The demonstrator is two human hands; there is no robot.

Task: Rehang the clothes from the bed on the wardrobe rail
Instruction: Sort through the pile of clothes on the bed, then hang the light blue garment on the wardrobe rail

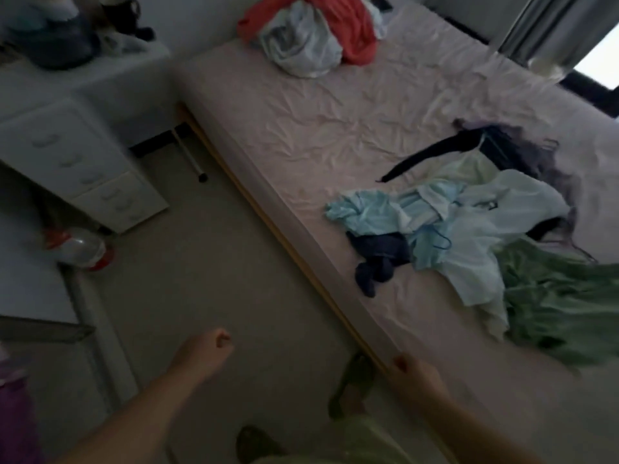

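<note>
On the bed (335, 128), toward four o'clock in the view, lies a loose heap of clothes (469, 222): pale blue and white shirts tangled together, a dark blue garment (378, 262) at the heap's near edge, a green one (562, 303) spilling to the right, and black and purple pieces behind. A thin blue hanger (442, 239) shows among the pale shirts. A small dark label sits on one white shirt, but its writing is too blurred to read. At twelve o'clock, near the head of the bed, a second pile (308, 31) of red and white cloth rests on the wrinkled pinkish sheet. Both hands hold nothing: the left hand (214, 346) is curled into a fist over the floor at six o'clock, and the right hand (415, 370), fingers also curled, hangs by the bed's near edge. A white drawer unit (83, 169) stands at nine o'clock, with a plastic bottle (80, 246) on the beige floor (201, 262) beside it. Grey curtains (549, 25) hang at two o'clock.
</note>
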